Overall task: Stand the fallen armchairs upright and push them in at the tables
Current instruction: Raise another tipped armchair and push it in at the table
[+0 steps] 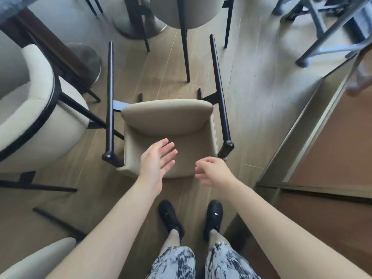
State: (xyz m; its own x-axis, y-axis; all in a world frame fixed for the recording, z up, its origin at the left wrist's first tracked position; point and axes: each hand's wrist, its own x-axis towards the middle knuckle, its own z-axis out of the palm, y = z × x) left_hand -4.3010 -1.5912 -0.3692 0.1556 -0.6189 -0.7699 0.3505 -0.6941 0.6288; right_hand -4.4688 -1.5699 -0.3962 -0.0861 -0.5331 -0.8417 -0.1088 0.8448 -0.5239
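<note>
Left hand (156, 164), palm turned inward and fingers spread apart, hovers over the fallen armchair (171, 141) that I see just ahead of my feet; it grips nothing. At 3 o'clock from it, my right hand (213, 171) hangs with fingers loosely curled and separated, also empty, above the chair's near right corner; whether either hand touches the upholstery I cannot tell.

That armchair, beige with black legs, lies tipped over on the wooden floor (251, 97). Its padded rim curves across at 12 o'clock from my hands, and two long black legs (219, 91) run along its sides toward 12 o'clock, off the floor rather than standing on it.

At 9 o'clock from the fallen chair is a second beige armchair (36, 109) with a black-trimmed curved back, blurred, close to a dark table edge (50, 43). At 12 o'clock stands a third chair (187, 15), upright on thin black legs, beside a round pedestal base (136, 27). At 7 o'clock, part of another beige chair (40, 256) enters the view, with black legs lying along the floor.

At 6 o'clock are my black shoes (171, 216) and patterned trousers (175, 262). At 3 o'clock runs a brown panel with a metal frame (302, 125).
</note>
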